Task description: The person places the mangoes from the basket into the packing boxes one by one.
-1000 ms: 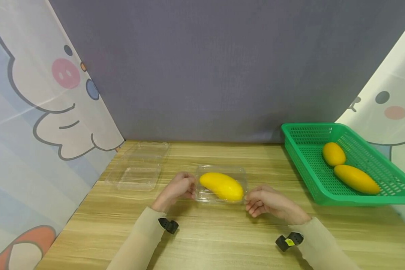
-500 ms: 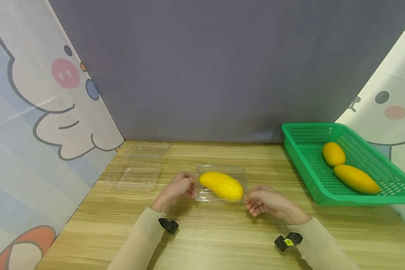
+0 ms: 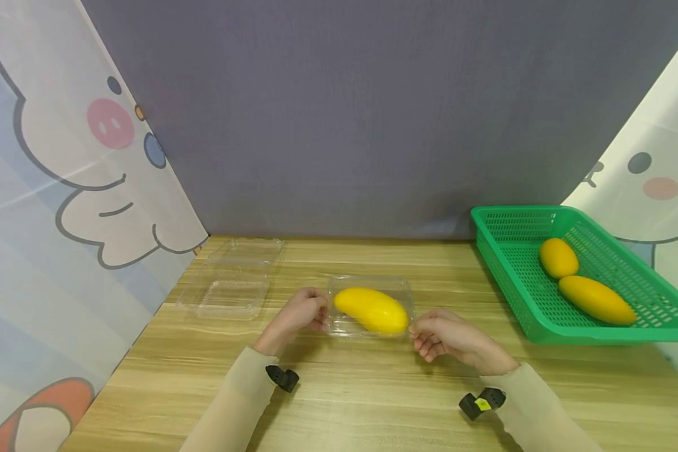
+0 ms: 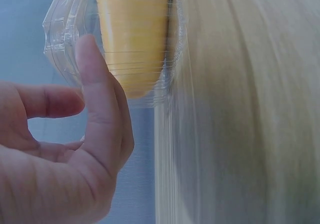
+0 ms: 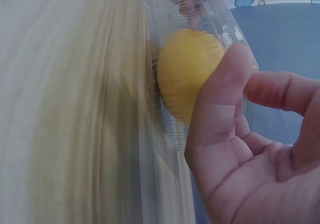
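Observation:
A clear plastic clamshell box (image 3: 398,289) sits in the middle of the wooden table with one long yellow mango (image 3: 370,310) inside, lying at a slant. My left hand (image 3: 304,312) pinches the box's left edge between thumb and fingers; in the left wrist view the fingertips (image 4: 90,59) lie right at the rim. On the opposite side, my right hand (image 3: 443,336) pinches the right edge near its front corner, its fingertip (image 5: 235,64) overlapping the box wall in the right wrist view. The mango's rounded end (image 5: 187,74) shows through the ribbed plastic there.
An opened clear clamshell box (image 3: 231,289) lies at the back left of the table (image 3: 350,402). To the right stands a green perforated basket (image 3: 508,295) holding two orange-yellow mangoes (image 3: 596,300). A grey panel (image 3: 339,125) closes off the back.

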`<state>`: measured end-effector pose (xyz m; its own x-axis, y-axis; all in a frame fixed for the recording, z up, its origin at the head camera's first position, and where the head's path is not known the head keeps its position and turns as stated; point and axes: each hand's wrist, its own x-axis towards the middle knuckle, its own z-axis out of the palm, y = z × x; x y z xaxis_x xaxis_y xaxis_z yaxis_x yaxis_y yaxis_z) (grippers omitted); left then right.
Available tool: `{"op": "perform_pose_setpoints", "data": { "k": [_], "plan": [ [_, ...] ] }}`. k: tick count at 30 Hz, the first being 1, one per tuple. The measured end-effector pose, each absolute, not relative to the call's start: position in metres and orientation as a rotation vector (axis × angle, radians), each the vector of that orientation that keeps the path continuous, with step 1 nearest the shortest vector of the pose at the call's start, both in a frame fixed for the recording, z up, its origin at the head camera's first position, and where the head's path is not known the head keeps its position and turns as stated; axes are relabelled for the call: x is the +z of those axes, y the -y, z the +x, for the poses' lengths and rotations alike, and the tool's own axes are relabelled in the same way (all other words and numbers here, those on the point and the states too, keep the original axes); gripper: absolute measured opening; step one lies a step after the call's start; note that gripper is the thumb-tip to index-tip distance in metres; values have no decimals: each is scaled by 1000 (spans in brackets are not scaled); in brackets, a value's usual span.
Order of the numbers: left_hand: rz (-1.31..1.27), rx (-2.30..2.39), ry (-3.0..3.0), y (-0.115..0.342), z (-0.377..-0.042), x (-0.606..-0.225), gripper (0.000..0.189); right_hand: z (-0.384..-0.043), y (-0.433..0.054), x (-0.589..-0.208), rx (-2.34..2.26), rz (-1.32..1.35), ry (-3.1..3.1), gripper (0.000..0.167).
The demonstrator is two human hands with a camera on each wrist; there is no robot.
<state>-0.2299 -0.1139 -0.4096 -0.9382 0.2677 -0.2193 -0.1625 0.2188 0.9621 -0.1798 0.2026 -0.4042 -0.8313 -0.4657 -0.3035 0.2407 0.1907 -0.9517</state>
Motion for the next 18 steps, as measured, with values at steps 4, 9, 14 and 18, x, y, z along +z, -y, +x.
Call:
{"op": "perform_pose_setpoints", "data": {
  "k": [4,9,14,18],
  "plan": [
    [94,1773,-2176,113,-229,-410,28,-180,-203,-405,-1705,-199,-1922,19],
    [100,1771,-2192,112,-227,-409,28,-181,-201,-406,-1716,-189,-1936,18],
    [146,1753,-2171,115,-227,-407,28,-180,-198,-404,-1725,-166,-1972,16],
    [183,1709,-2146,119,-228,-404,29,-179,-196,-402,-1729,-147,-1992,16]
  ]
}}
